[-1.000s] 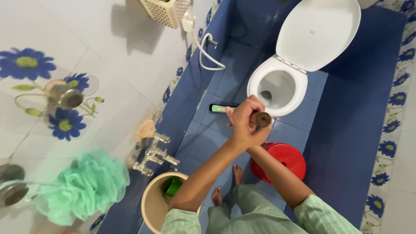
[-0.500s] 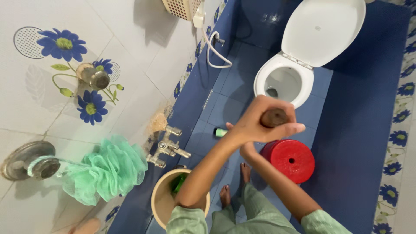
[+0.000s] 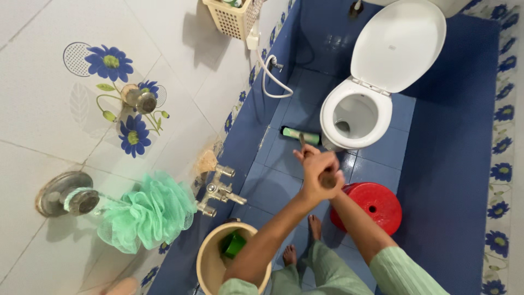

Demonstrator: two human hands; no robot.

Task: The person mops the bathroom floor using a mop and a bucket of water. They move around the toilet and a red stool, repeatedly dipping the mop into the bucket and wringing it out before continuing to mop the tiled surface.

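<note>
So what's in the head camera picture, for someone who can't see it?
Seen from above, a person's left hand and right hand grip the top of a long stick over a blue tiled floor, its green-and-black end beside an open white toilet. A red stool, a bucket and a green bath sponge are nearby.

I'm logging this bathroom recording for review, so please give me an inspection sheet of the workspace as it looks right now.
Surface: blue tiled floor, bare feet standing on it.
Job's things: brown stick handle gripped end-on; green-and-black head lies on the floor beside the toilet, lid up.
Clutter: red stool, tan bucket holding a green mug, green mesh sponge.
Grippers: left hand wraps the handle; right hand is mostly hidden under it.
Cables: white spray hose on the wall.
Surroundings: white floral wall tiles, metal taps, beige basket.
</note>
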